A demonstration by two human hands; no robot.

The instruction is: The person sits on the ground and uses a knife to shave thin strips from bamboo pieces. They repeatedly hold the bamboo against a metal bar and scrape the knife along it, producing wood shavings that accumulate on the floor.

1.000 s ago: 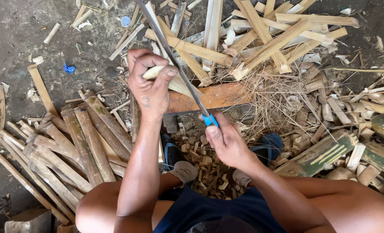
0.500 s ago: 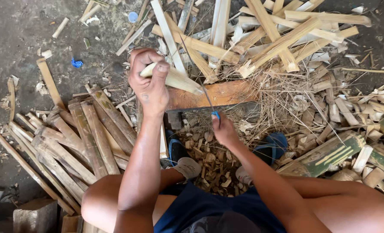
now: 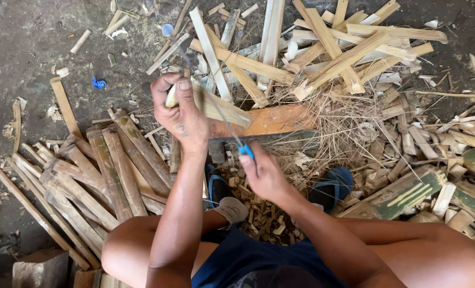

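While the person sits low w/ knees apart, the left hand (image 3: 181,114) is closed round a short pale bamboo piece (image 3: 216,106), holding it slanted over an orange-brown wooden block (image 3: 272,120) on the floor. Right hand (image 3: 264,173) is wrapped tight on the blue handle of a long thin knife (image 3: 224,120); its blade runs up-left, lying against the bamboo piece. Darker split bamboo slats (image 3: 109,170) lie fanned on the floor just left of the left arm. Pale cut strips (image 3: 322,48) are heaped beyond the block, toward the far side. Small chips (image 3: 264,213) sit between the feet, blue sandals (image 3: 330,186) nearby
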